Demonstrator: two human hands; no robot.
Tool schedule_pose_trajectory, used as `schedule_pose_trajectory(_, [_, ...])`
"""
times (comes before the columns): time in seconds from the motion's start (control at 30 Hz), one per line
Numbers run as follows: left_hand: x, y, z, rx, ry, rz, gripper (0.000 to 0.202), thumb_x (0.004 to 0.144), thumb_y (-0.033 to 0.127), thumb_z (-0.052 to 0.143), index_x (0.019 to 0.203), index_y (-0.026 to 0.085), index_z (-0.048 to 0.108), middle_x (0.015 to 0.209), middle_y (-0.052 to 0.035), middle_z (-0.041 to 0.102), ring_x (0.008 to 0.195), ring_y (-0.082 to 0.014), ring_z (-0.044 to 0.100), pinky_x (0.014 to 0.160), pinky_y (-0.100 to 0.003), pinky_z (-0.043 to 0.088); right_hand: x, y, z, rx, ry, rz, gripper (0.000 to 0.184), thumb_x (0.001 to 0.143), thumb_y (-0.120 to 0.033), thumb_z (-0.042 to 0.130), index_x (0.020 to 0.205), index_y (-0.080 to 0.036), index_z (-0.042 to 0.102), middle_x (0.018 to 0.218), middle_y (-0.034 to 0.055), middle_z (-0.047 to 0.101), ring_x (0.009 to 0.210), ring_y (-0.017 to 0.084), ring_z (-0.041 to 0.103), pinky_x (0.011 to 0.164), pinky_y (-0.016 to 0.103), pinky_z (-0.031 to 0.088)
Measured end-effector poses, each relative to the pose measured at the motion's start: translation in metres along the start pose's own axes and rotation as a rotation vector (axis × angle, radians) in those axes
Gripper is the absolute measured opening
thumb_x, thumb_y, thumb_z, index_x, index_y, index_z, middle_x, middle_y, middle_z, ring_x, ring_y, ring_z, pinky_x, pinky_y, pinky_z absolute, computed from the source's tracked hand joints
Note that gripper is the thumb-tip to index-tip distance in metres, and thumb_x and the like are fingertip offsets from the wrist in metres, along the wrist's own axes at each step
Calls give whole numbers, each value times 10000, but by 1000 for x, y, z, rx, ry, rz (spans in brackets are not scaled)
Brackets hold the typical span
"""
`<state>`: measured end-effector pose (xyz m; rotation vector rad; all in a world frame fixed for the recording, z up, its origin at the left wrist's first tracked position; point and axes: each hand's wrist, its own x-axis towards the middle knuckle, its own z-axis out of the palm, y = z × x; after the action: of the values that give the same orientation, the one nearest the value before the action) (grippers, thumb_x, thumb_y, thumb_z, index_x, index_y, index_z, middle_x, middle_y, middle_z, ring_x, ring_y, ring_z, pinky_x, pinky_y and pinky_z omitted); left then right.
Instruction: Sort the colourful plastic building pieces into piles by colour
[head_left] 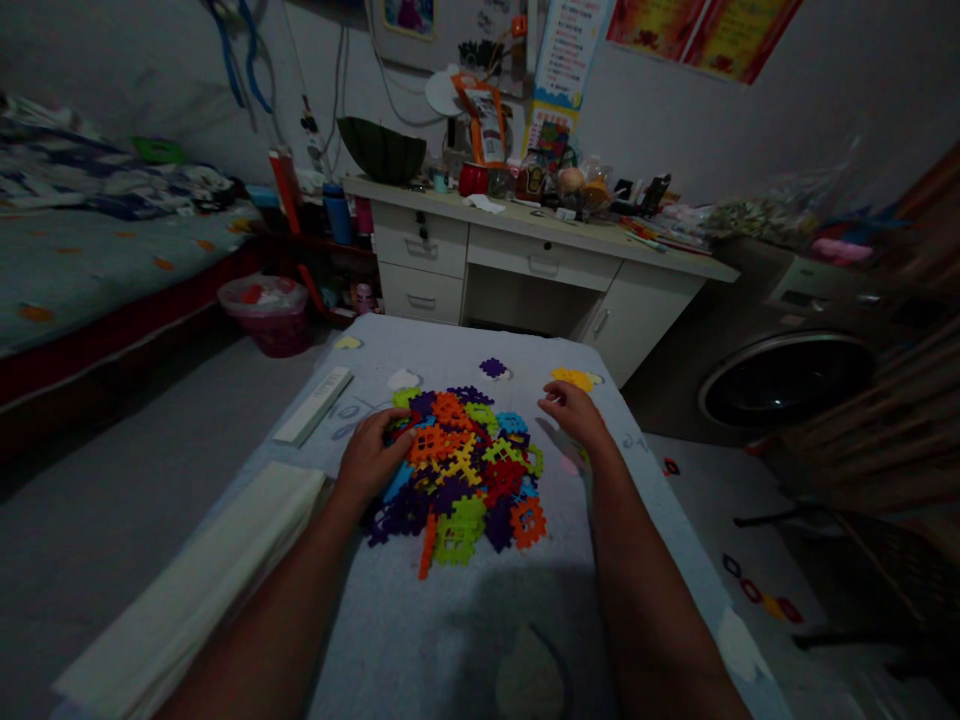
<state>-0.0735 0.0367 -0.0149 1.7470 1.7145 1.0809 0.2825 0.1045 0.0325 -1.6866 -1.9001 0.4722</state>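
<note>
A heap of plastic interlocking building pieces (461,465) in orange, purple, green, yellow, red and blue lies mid-table. My left hand (371,455) rests at the heap's left edge, thumb and forefinger apart over red and orange pieces; some fingertips are hidden among them. My right hand (576,412) hovers right of the heap with its fingers loosely bent and apart, and nothing shows in them. Just beyond it are yellow pieces (572,378). A single purple piece (493,368) lies apart, behind the heap.
A long white box (315,405) and a folded pale cloth (202,580) lie along the table's left side. Behind the table (420,340) stands a cluttered white desk (420,240). A washing machine (780,340) is to the right, a pink bin (268,315) to the left.
</note>
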Motion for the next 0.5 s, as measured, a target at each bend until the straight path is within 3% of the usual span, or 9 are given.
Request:
schedule_pose_trajectory(0.17, [0,-1,0,1,10,6,416,820,466,565,1142,218,654,1162,-87,672,1066,-276,618,936,-427,497,-5,-34,50,-36,-106,-219,293,841,-232,627,1127,-183,665,1188,105,663,1104,223,590,1012,388,414])
schedule_pose_trajectory(0.3, [0,1,1,-21,27,-10,391,815,433,577,1133,220,653,1160,-93,671,1040,-274,628,909,-433,509,-7,-39,68,-58,-140,-275,364,900,-239,556,1260,-219,610,1355,83,601,1256,233,511,1083,413,347])
schedule_pose_trajectory(0.4, [0,1,2,-37,34,-6,384,815,427,585,1128,215,653,1164,-97,668,1033,-267,632,910,-429,511,3,-41,70,-75,-188,-272,301,898,-219,533,1171,-239,657,1276,50,655,1188,222,551,1034,381,381])
schedule_pose_trajectory(0.5, [0,-1,3,-49,31,8,383,817,438,588,1118,212,657,1154,-92,673,1029,-260,634,912,-420,511,20,-49,70,-108,-234,-197,186,826,-173,577,960,-221,696,1037,31,720,984,198,610,890,314,434])
